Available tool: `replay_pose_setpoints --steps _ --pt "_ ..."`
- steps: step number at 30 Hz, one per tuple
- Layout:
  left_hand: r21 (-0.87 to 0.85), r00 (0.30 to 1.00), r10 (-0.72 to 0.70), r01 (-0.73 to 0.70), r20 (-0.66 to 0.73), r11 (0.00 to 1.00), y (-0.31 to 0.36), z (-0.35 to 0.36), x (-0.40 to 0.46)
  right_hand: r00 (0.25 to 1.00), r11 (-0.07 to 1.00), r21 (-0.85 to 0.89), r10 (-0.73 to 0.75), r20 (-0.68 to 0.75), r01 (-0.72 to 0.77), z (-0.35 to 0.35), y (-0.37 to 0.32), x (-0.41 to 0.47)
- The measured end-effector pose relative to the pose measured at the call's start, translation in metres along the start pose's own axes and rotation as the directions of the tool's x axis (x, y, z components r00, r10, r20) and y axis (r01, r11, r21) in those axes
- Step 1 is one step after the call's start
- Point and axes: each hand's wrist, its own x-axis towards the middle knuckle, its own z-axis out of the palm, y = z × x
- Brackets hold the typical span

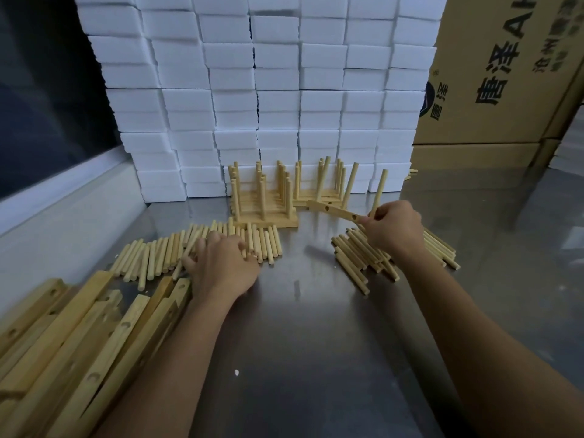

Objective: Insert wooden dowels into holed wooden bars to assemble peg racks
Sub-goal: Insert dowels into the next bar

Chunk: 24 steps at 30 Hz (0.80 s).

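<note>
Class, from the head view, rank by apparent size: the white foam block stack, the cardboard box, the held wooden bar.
1. White foam block stack
2. Cardboard box, partly cropped, so unsure
3. Held wooden bar

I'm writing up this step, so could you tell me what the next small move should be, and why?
Probably the left hand picks one dowel from the left pile, since the bar held in the right hand shows empty holes.

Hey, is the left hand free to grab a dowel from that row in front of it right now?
Probably yes. The left hand already rests on the row of loose dowels, fingers curled over them, nothing between. The right hand holds the holed bar off to the side.
</note>
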Motion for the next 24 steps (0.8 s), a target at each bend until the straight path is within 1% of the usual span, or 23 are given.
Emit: replay_pose_setpoints --steps 5,8,10,13,19,24 --pt "-0.045 0.999 -0.031 0.029 -0.037 0.999 0.001 0.001 0.001 1.0 0.997 -0.078 0.007 -0.019 -0.008 0.016 -0.007 0.039" --pt "-0.058 0.998 -0.041 0.038 -0.044 0.998 0.001 0.002 0.002 0.999 0.984 -0.173 -0.028 0.018 0.031 0.032 -0.012 0.064" --pt "-0.05 0.998 -0.031 0.029 -0.049 0.998 0.0 0.004 0.002 0.998 0.978 -0.204 -0.027 0.052 0.037 0.045 -0.013 0.078" --pt "-0.031 0.999 -0.002 0.001 -0.052 1.0 -0.001 0.007 0.003 0.997 0.974 -0.224 -0.018 0.07 0.034 0.064 -0.014 0.093" --pt "-0.075 0.998 -0.028 0.024 -0.051 0.997 -0.001 0.007 0.005 0.996 0.972 -0.229 -0.029 0.086 0.048 0.077 -0.01 0.11" --pt "-0.072 0.998 -0.034 0.031 -0.045 0.997 0.0 0.007 0.005 0.998 0.969 -0.243 -0.021 0.051 0.033 0.082 -0.009 0.108"
